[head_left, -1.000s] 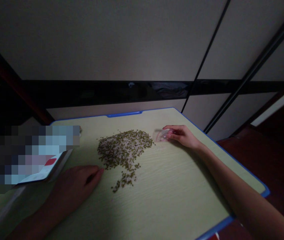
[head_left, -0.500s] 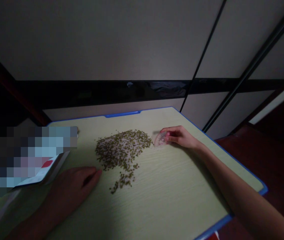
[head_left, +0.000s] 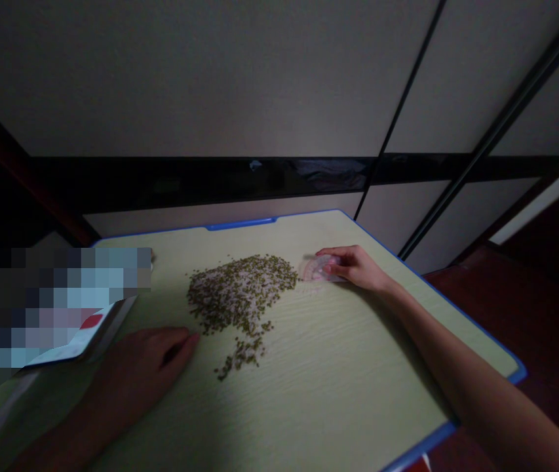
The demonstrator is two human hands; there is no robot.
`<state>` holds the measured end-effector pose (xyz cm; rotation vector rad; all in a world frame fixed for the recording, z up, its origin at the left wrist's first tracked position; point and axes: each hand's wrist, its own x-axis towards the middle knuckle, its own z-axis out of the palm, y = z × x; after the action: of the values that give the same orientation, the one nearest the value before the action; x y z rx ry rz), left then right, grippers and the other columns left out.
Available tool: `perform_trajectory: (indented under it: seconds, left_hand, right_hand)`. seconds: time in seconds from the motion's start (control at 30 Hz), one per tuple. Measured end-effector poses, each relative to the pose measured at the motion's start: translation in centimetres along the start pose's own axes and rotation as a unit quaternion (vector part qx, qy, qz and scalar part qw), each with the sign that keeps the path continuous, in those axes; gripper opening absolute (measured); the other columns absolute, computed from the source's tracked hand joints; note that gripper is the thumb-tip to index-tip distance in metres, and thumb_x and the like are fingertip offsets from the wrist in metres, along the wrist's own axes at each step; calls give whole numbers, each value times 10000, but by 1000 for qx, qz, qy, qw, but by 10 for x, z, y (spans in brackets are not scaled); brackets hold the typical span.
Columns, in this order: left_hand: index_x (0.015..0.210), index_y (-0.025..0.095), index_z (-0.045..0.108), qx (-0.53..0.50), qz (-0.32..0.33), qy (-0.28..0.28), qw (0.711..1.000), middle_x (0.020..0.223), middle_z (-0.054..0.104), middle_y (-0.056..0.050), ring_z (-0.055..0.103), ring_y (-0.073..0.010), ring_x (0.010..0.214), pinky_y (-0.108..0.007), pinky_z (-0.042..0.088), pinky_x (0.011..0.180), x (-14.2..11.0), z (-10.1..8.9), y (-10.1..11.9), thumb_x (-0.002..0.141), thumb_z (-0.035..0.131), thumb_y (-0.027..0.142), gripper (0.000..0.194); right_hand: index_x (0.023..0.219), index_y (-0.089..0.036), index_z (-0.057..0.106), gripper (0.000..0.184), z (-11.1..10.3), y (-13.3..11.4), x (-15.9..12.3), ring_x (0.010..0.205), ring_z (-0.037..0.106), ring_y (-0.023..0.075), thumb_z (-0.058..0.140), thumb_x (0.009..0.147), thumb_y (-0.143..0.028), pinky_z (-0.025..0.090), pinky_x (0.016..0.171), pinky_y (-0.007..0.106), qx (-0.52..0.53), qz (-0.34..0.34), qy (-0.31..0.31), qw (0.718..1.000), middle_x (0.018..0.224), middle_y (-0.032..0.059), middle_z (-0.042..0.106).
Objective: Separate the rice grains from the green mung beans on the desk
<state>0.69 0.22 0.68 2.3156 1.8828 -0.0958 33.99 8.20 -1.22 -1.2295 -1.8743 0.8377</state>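
Observation:
A spread-out heap of green beans mixed with pale grains point(head_left: 240, 292) lies on a pale wood-grain tabletop point(head_left: 338, 367). A thin trail of it runs toward me. Right of the heap, my right hand point(head_left: 358, 269) pinches a clear plastic protractor point(head_left: 314, 267) with reddish markings. Its curved edge faces the heap, close to the nearest grains. My left hand point(head_left: 149, 360) rests on the table at the heap's near left side. Its fingers are curled, with thumb and forefinger tips together; whether anything is between them is hidden.
On the left a tablet-like device point(head_left: 70, 347) with a lit, mostly blurred-out screen leans at a slant near my left hand. The table has a blue rim point(head_left: 242, 224). Behind it stand pale cabinet panels point(head_left: 210, 78) with a dark glossy band.
The protractor has turned a little in my right hand, and more of it shows under the fingers. My left hand and the heap look the same.

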Motion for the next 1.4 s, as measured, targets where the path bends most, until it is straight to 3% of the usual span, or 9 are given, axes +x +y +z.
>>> perform_trajectory:
  seconds: [0.3,0.97,1.4]
  left_hand:
    - [626,198,569,2,5,11,1000,682,636,-41,583,-197,711,-284,362,649,1,3,-3,814,244,411,431]
    - [591,215,550,-3,-2,26,1000,656,625,-26,583,-198,695,-287,355,634,4,9,-8,796,230,435,440]
    - [585,216,541,-4,-4,27,1000,657,621,-28,582,-203,700,-287,356,627,4,10,-8,789,221,438,439]
  right_hand:
    - [991,-64,619,369,2,-2,1,478,378,86,574,667,-235,330,450,225,-17,3,26,1000,594,5,539]
    - [980,-67,626,359,7,-3,1,465,354,74,570,672,-243,310,435,210,-3,1,12,1000,560,-19,491]
    - [1011,-59,609,375,7,-3,1,474,414,89,557,674,-215,352,466,229,-20,3,31,999,580,-2,537]
